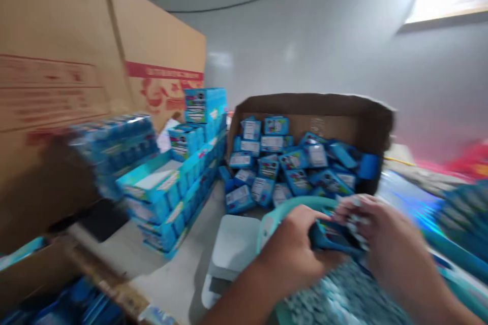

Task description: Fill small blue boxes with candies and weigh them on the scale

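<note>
My left hand is closed around a small blue packet, held tilted over a teal basin. My right hand is at the packet's open end, its fingers bunched on small pale pieces. Many similar small pale-blue pieces fill the basin under both hands; their exact kind is blurred. A white device with a flat square top, resembling a small scale, stands left of the basin.
An open carton behind the basin holds many blue packets. Blue display boxes are stacked at left, beside a plastic-wrapped bundle and large cardboard cartons. Another box of blue items is at lower left. Blue wrapped goods lie right.
</note>
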The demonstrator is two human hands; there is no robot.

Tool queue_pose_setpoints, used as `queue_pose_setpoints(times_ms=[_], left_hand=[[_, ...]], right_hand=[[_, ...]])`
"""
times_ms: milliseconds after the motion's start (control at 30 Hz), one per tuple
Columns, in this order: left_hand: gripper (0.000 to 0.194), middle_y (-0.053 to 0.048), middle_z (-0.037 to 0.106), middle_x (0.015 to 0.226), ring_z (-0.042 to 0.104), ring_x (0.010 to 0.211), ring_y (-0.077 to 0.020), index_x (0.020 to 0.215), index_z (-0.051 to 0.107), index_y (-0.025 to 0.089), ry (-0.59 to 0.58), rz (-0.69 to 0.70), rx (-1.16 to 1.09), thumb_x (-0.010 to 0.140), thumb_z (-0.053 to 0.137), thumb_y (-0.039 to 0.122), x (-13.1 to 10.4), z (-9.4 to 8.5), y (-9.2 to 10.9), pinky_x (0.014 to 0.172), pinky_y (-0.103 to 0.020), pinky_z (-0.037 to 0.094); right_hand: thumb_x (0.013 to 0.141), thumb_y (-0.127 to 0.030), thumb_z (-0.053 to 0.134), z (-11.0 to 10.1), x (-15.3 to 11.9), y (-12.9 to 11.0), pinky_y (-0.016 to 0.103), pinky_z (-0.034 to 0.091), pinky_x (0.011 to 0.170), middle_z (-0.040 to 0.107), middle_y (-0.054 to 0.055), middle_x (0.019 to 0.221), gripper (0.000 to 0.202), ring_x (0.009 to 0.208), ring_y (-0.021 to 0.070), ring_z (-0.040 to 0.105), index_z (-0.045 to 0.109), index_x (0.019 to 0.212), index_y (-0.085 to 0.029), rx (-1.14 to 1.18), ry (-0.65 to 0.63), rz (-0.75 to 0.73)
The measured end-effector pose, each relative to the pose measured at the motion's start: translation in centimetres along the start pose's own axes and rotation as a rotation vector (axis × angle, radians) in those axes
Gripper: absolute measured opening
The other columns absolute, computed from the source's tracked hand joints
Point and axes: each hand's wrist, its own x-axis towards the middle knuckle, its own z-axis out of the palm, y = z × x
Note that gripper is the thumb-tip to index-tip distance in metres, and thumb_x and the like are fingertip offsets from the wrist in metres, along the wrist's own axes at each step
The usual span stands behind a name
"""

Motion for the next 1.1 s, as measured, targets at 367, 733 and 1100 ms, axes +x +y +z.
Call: queue_pose_setpoints(times_ms=[367, 733, 1100], left_hand=[[0.039, -0.003, 0.071, 0.119, 0.067, 0.111, -0.0229, 0.119, 0.065, 0.026, -0.078, -0.12, -0.007, 0.082, 0.074, 0.031, 1.3, 0.2, -0.2, 0.098, -0.037, 0.051], [0.04, -0.003, 0.074, 0.114, 0.069, 0.107, -0.0246, 0.118, 0.066, 0.025, -0.029, -0.172, 0.036, 0.081, 0.074, 0.038, 1.5, 0.3, 0.0, 0.096, -0.039, 0.053], [0.04, -0.004, 0.072, 0.118, 0.068, 0.11, -0.026, 0.121, 0.065, 0.026, -0.049, -0.139, 0.083, 0.084, 0.072, 0.041, 1.3, 0.1, 0.1, 0.098, -0.039, 0.052]], right_hand=[[0.074, -0.032, 0.068, 1.6, 0.3, -1.7, 0.026, 0.047, 0.063, 0.065, 0.002, 0.07, 0.015, 0.063, 0.015, 0.06, 0.066, 0.073, -0.018, 0.477, 0.032, 0.192], [0.075, -0.035, 0.065, 1.6, 0.5, -1.8, 0.026, 0.048, 0.066, 0.064, 0.002, 0.071, 0.017, 0.066, 0.0145, 0.059, 0.064, 0.073, -0.018, 0.503, -0.008, 0.219], [0.081, -0.04, 0.067, 1.9, 0.0, -1.9, 0.028, 0.051, 0.065, 0.065, 0.003, 0.068, 0.024, 0.062, 0.0156, 0.062, 0.065, 0.072, -0.018, 0.416, -0.063, 0.179]])
